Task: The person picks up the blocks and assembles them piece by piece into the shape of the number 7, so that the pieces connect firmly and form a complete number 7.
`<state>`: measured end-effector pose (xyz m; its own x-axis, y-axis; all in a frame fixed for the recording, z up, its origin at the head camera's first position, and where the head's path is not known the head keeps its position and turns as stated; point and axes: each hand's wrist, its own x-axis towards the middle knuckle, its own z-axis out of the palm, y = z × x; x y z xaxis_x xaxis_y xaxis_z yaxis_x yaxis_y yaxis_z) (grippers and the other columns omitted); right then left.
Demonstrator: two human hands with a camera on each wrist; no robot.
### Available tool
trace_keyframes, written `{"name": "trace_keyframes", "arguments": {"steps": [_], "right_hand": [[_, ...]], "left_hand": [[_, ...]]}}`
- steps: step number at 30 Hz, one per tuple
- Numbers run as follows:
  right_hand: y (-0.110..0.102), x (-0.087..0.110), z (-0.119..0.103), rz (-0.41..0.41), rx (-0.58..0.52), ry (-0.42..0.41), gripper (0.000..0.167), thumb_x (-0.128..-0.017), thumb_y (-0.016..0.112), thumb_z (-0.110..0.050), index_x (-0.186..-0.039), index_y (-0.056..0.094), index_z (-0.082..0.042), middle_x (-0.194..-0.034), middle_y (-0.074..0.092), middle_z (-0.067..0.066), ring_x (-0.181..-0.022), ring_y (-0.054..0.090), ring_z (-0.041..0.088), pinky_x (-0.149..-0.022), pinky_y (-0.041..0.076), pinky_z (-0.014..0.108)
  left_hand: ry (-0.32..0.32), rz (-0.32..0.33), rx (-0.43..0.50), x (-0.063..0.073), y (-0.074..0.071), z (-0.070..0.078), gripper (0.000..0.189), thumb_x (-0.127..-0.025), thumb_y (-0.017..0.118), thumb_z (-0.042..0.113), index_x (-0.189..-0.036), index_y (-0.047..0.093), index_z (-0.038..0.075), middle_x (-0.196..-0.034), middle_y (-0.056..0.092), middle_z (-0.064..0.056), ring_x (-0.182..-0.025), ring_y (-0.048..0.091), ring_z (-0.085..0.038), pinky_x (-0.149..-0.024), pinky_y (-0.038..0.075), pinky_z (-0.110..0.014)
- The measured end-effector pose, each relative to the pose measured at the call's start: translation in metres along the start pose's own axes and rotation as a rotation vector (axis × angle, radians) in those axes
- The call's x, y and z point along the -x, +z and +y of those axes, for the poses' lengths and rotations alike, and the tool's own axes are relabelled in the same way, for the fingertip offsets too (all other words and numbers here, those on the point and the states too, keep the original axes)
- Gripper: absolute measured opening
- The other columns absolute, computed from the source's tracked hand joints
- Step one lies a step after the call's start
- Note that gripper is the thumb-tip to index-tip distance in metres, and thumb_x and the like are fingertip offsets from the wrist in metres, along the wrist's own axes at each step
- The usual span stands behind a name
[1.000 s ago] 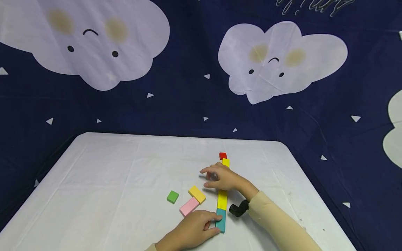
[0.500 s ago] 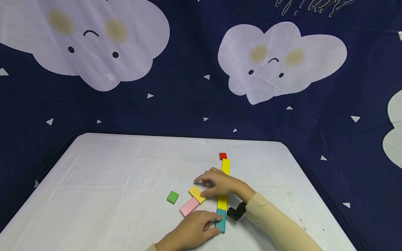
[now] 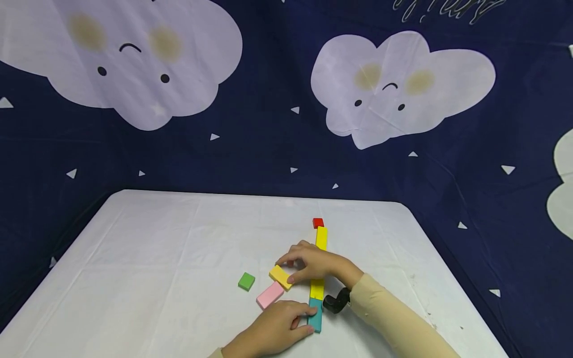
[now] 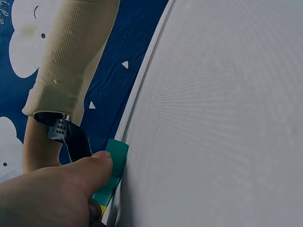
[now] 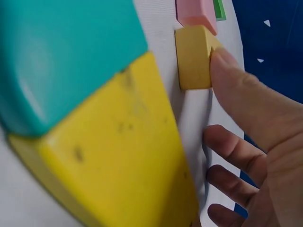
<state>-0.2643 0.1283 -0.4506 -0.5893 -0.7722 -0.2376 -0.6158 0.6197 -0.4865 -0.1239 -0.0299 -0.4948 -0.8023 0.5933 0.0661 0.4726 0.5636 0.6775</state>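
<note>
Right hand (image 3: 311, 261): in the head view, thumb and forefinger are pinching the orange-yellow block (image 3: 279, 275) by its two ends; compared with a second ago, the hand is no longer hovering above the row of blocks (image 3: 317, 289) but settling onto this loose piece

Left hand (image 3: 279, 325): thumb and forefinger are still touching the teal block (image 3: 318, 320) at the near end of the row, so the work seems to be turning to a loose piece while the line is being steadied

Yellow blocks (image 3: 321, 236): these are running away from the teal end and passing under the right hand, with the red block (image 3: 318, 223) sitting at the far end

Loose pieces: the orange-yellow block is lying aslant on the white table (image 3: 179, 248), left of the row, its near end meeting the pink block (image 3: 270, 295); the green block (image 3: 246, 281) is lying apart, farther left

Teal block: in the left wrist view, the left thumb is lying against it; the fingers are mostly hidden, so whether they are clasping it or merely resting is hard to tell

Orange-yellow block: in the right wrist view, it is showing plain, smooth faces and softened edges, the thumb pressing one side and three fingers curling free of it, while the nearby yellow of the row is showing dark specks and scuffs
</note>
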Motion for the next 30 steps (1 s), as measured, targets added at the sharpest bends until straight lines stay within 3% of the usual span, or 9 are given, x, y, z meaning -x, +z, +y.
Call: {"name": "trace_keyframes", "arguments": {"steps": [4,7,12,16,18,20,23,26,30], "right_hand": [[-0.0024,0.0003,0.0026,0.002,0.015,0.01,0.033,-0.093,0.07,-0.034,-0.125,0.068,-0.038,-0.101,0.061,-0.019,-0.101,0.045,0.008,-0.088,0.041,0.027],[-0.0042,0.0016,0.0042,0.014,-0.004,0.029,0.027,-0.097,0.065,-0.029,-0.122,0.07,-0.038,-0.101,0.061,-0.019,-0.101,0.047,0.008,-0.089,0.041,0.028],[-0.0046,0.003,0.0053,0.01,-0.045,0.016,0.028,-0.096,0.066,-0.03,-0.123,0.07,-0.038,-0.101,0.06,-0.018,-0.099,0.047,0.01,-0.085,0.04,0.027],[-0.0028,0.0023,0.0035,-0.017,-0.054,-0.014,0.039,-0.088,0.075,-0.034,-0.126,0.068,-0.039,-0.104,0.06,-0.019,-0.099,0.045,0.011,-0.081,0.039,0.026],[-0.0023,0.0021,0.0019,-0.021,-0.048,-0.017,0.043,-0.085,0.078,-0.035,-0.126,0.067,-0.039,-0.105,0.06,-0.019,-0.099,0.045,0.011,-0.081,0.039,0.025],[-0.0024,0.0022,0.0001,-0.023,-0.037,-0.016,0.043,-0.085,0.078,-0.033,-0.127,0.067,-0.039,-0.104,0.06,-0.019,-0.099,0.045,0.011,-0.081,0.039,0.024],[-0.003,0.0025,-0.0017,-0.023,-0.018,-0.013,0.042,-0.088,0.076,-0.03,-0.128,0.066,-0.039,-0.104,0.059,-0.018,-0.098,0.046,0.011,-0.081,0.04,0.024],[-0.0036,0.0025,-0.0022,-0.019,0.014,-0.014,0.042,-0.09,0.074,-0.029,-0.129,0.065,-0.04,-0.103,0.058,-0.018,-0.097,0.046,0.011,-0.08,0.04,0.024],[-0.0045,0.0022,-0.0015,-0.009,0.07,-0.015,0.042,-0.091,0.072,-0.029,-0.131,0.064,-0.04,-0.103,0.057,-0.016,-0.096,0.046,0.01,-0.081,0.04,0.023]], "left_hand": [[0.011,0.006,0.008,-0.0003,0.0,0.0,0.039,-0.094,0.065,0.045,-0.129,0.066,0.028,-0.078,0.055,0.024,-0.074,0.045,0.005,-0.076,0.043,-0.017],[0.032,0.021,-0.002,0.0002,0.0002,0.0001,0.039,-0.094,0.065,0.043,-0.129,0.066,0.026,-0.071,0.048,0.022,-0.069,0.043,0.005,-0.072,0.04,-0.016],[0.036,0.022,-0.007,0.0002,0.0004,-0.0001,0.039,-0.094,0.064,0.044,-0.129,0.066,0.026,-0.073,0.051,0.021,-0.068,0.042,0.005,-0.072,0.041,-0.017],[0.005,0.002,0.006,-0.0004,-0.0002,-0.0005,0.039,-0.094,0.064,0.046,-0.129,0.065,0.029,-0.099,0.066,0.024,-0.084,0.05,0.008,-0.086,0.05,-0.022],[-0.001,-0.001,0.003,-0.0004,-0.0002,-0.0007,0.039,-0.094,0.064,0.047,-0.129,0.065,0.029,-0.114,0.067,0.023,-0.096,0.054,0.009,-0.094,0.051,-0.027],[-0.001,-0.004,0.002,-0.0004,0.0,-0.0009,0.039,-0.094,0.064,0.047,-0.129,0.065,0.029,-0.118,0.067,0.022,-0.105,0.056,0.007,-0.097,0.051,-0.03],[0.002,-0.003,0.0,-0.0005,0.0006,-0.0012,0.039,-0.094,0.064,0.047,-0.129,0.065,0.029,-0.118,0.067,0.022,-0.108,0.057,0.006,-0.097,0.051,-0.03],[0.007,0.0,0.001,-0.0008,0.0009,-0.0016,0.039,-0.094,0.064,0.046,-0.129,0.066,0.029,-0.111,0.067,0.022,-0.096,0.055,0.008,-0.092,0.051,-0.026],[0.01,0.0,0.012,-0.0015,0.0011,-0.0019,0.039,-0.094,0.065,0.045,-0.129,0.066,0.028,-0.089,0.063,0.024,-0.079,0.047,0.005,-0.079,0.045,-0.018]]}}
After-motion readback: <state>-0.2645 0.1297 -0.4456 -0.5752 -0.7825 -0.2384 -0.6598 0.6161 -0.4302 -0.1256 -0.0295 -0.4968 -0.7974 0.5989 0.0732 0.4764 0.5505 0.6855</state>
